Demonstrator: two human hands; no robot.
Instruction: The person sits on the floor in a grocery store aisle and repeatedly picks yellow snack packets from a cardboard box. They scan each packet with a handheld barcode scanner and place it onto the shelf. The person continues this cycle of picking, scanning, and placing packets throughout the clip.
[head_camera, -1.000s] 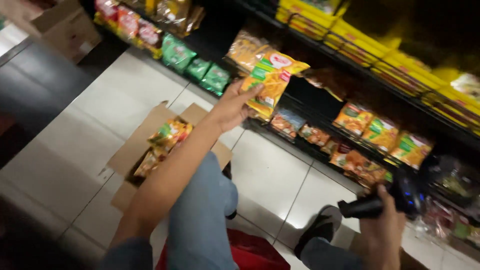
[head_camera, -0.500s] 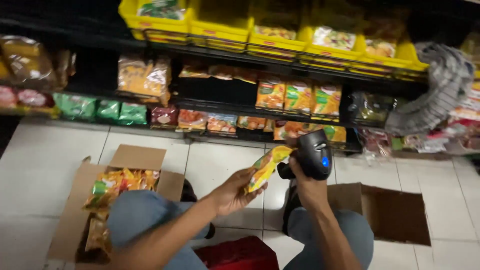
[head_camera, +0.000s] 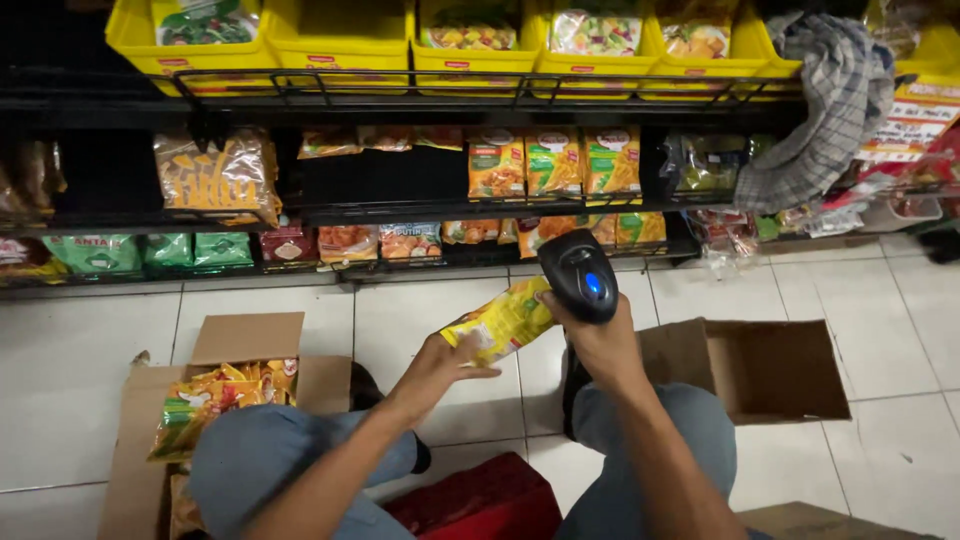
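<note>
My left hand (head_camera: 447, 360) holds a yellow snack packet (head_camera: 503, 320) by its lower end, tilted up to the right. My right hand (head_camera: 600, 340) grips a black handheld scanner (head_camera: 579, 274) with a blue light, its head right beside the packet's upper end. Both hands are low over the white tiled floor (head_camera: 420, 300), in front of the bottom shelves. My knees in blue-grey trousers show below the hands.
An open cardboard box (head_camera: 240, 345) with several yellow and green packets sits at the left. An empty open box (head_camera: 770, 370) lies at the right. Black wire shelves (head_camera: 400, 210) hold packets; yellow bins (head_camera: 340, 40) line the top. A checked cloth (head_camera: 825, 110) hangs at upper right. A red object (head_camera: 480, 500) lies between my legs.
One second ago my left hand held the packet up at the shelf and the scanner hung low at the right. Now packet and scanner are together in front of me.
</note>
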